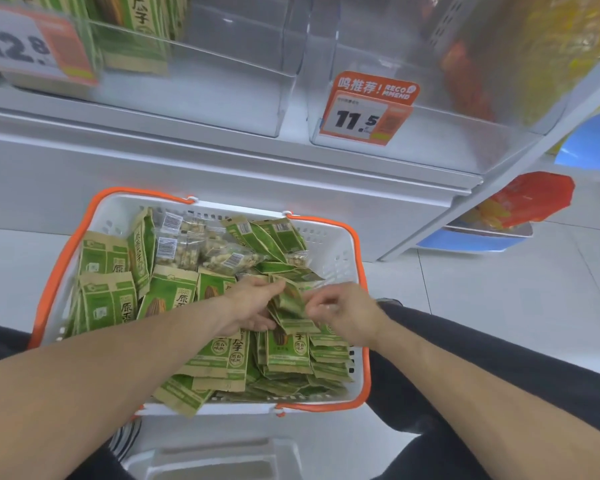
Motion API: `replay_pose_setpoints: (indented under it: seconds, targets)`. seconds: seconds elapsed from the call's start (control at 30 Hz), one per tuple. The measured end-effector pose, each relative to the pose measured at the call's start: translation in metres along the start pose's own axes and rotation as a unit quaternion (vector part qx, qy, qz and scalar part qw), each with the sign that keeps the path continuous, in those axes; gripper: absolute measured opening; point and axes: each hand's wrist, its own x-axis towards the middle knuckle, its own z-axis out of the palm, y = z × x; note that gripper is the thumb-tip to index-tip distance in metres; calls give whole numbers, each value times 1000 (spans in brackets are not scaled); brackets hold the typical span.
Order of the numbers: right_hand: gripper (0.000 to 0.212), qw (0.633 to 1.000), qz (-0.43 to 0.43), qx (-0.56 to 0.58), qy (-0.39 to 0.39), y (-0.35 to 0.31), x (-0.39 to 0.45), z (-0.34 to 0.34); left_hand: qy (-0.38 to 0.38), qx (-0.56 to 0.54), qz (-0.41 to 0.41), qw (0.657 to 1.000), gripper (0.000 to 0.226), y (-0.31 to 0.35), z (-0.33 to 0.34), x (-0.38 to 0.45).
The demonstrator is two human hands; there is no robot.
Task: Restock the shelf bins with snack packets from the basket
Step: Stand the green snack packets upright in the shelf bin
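A white basket (340, 244) with orange handles sits on the floor below the shelf, full of green and tan snack packets (222, 355) and a few clear nut packets (187, 247). Both my hands are inside it. My left hand (253, 306) grips a small stack of green packets (291, 306) from the left. My right hand (343, 313) pinches the same stack from the right. Above, a clear shelf bin (222, 81) at the left holds several green packets at its far left end. The clear bin (413, 140) to its right, tagged 11.5, looks almost bare.
An orange price tag (368, 109) reading 11.5 hangs on the right bin, and a 12.8 tag (32, 46) on the left one. Red and yellow bags (520, 206) lie in a tray at the shelf's right end. My dark-trousered knees flank the basket on the tiled floor.
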Motion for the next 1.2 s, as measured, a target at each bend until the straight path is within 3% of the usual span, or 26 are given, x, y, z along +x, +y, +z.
replay_pose_setpoints:
  seconds: [0.07, 0.13, 0.2, 0.27, 0.37, 0.43, 0.47, 0.53, 0.63, 0.77, 0.83, 0.9, 1.0, 1.1, 1.2]
  targets:
    - [7, 997, -35, -53, -55, 1, -2, 23, -6, -25, -1, 1000, 40, -2, 6, -3]
    - [6, 994, -43, -67, -72, 5, 0, 33, 50, 27, 6, 998, 54, -10, 11, -3]
    - [5, 996, -24, -20, -79, 7, 3, 31, 115, 81, 18, 990, 64, -16, 14, -4]
    - [4, 999, 9, 35, -41, 7, 6, 26, 126, 67, 20, 990, 68, -18, 14, -3]
    - [30, 996, 61, 40, 55, 8, 17, 23, 102, 36, 0, 994, 79, -17, 11, 2]
    - [46, 986, 121, 117, 20, 9, 22, 22, 68, 21, -22, 997, 95, -14, 6, 3]
    - [41, 975, 145, 167, -12, 10, 23, 23, 40, 14, -35, 998, 102, -12, 4, 4]
    - [26, 952, 166, 248, -67, 11, 26, 23, -41, 17, -65, 997, 91, -7, 0, -2]
    - [32, 926, 169, 326, -91, 7, 28, 23, -98, 50, -66, 992, 73, -5, -4, -7]
    - [65, 913, 183, 359, -67, -3, 33, 12, -127, -45, -9, 991, 33, 10, -11, -21]
    - [68, 912, 163, 370, -62, -22, 32, -7, -130, -87, 38, 987, 31, 27, -19, -33]
    - [59, 916, 121, 379, -60, -43, 31, -28, -119, -104, 83, 984, 40, 45, -31, -44]
    - [47, 915, 81, 388, -71, -73, 24, -51, -69, 11, 156, 985, 51, 69, -41, -67]
    - [44, 900, 61, 426, -69, -105, 7, -73, 64, 186, 257, 946, 55, 98, -49, -102]
    - [48, 889, -2, 451, -79, -139, -13, -96, 78, 182, 313, 929, 64, 127, -66, -139]
